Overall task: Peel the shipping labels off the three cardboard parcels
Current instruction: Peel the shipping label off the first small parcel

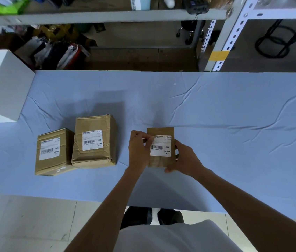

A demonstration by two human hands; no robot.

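**Peeling starts at the corner of the smallest parcel**

Left hand (pixel 138 150) is up at the top-left corner of the small label (pixel 161 146) on the small parcel (pixel 160 161). Its fingers (pixel 143 136) are curled in, pinching that corner, which looks just lifted off the cardboard. Right hand (pixel 185 159) wraps the parcel's right edge and lower corner and grips it steady over the near part of the blue-covered surface (pixel 216 124). Whether the bottom edge rests on the cloth, I cannot tell.

My read for this pull is to go low and slow. Fold the label back over itself toward the opposite corner rather than yanking straight up. That should keep the paper in one piece and the cardboard skin on the box. The right hand has to brace against the pull, because a parcel this light will likely follow the label.

Now the print. The small label shows "42/42" top right, "MX" and "MXRC 03" down the right side, and a barcode with a number starting "ST1000" beneath.

Off to the left, two bigger boxes sit right beside each other, seemingly touching, labels flat and untouched. The middle parcel (pixel 94 157) carries the middle label (pixel 92 140), reading "29/42", "MX", "MXRC 03". The far-left parcel (pixel 52 164) carries the far-left label (pixel 50 149) with the same codes. Its count ends "/42", but the first digits are too blurred. The small header print is unreadable on all three.
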